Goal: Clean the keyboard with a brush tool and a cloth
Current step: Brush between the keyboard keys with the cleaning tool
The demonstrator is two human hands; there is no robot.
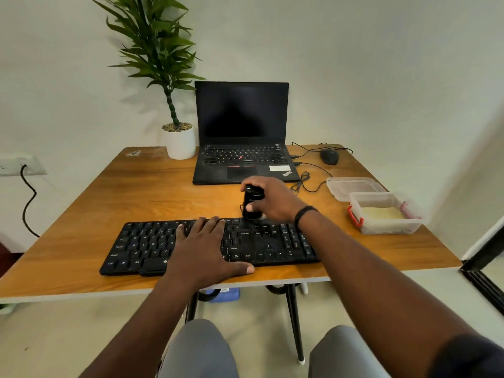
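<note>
A person seated at a wooden-topped surface (136,186) works over a black full-size computer keyboard (141,246) lying near the front edge. The left hand (207,249) lies flat on the middle of the keys, fingers straight and together, thumb stretched out along the keyboard's front rim, holding nothing. The right hand (272,199), a dark band on its wrist, curls round a black, upright brush tool (252,203), thumb on its near side and fingers over the top; the tool's lower end meets the keyboard's back edge just right of centre, and its bristles cannot be made out. Behind the hands stands an open black laptop (241,132) with a dark screen. Left of it is a green leafy plant in a white pot (178,143); right of it, a black wired mouse (329,156) with its cable looping forward. At the right side sits a clear plastic box with red clips (387,214) holding something pale, its clear lid (354,186) lying just behind it.
</note>
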